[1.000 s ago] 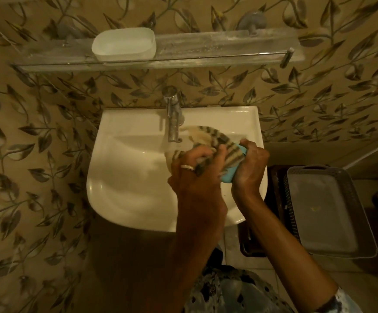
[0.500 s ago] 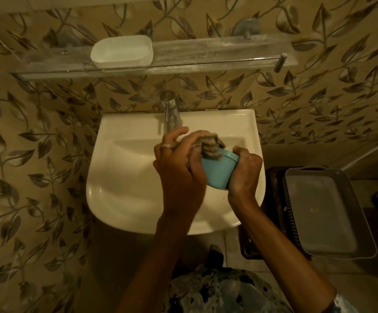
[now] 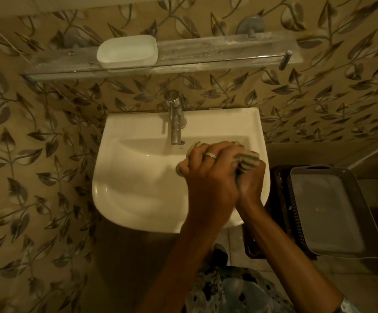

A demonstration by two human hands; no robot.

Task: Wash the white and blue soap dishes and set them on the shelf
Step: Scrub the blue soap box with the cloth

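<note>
Left hand (image 3: 208,170): over the right side of the sink (image 3: 138,190), back turned up, fingers curled in a clenched grip on a striped cloth (image 3: 248,158); a ring (image 3: 211,155) sits on one finger.
Right hand (image 3: 252,180): pressed against the left hand, its grip also closed round the bunched cloth (what lies under the cloth cannot be told).
Cloth: crumpled between both hands, with folds poking out above the knuckles on either side.
White soap dish (image 3: 127,51): standing upright on the left half of the shelf (image 3: 228,53), open side up.
Blue soap dish: hidden; it cannot be made out among the hands and cloth.
Shelf: a narrow glass ledge with a metal rail along its front, fixed to the wall above the sink.
Tap (image 3: 176,123): at the back middle of the sink, spout just left of the hands, not touching them.
Grey tray (image 3: 368,222): to the right of the sink, lower down, resting on a dark basket (image 3: 281,211).
Wall (image 3: 25,154): covered in a leaf pattern.
</note>
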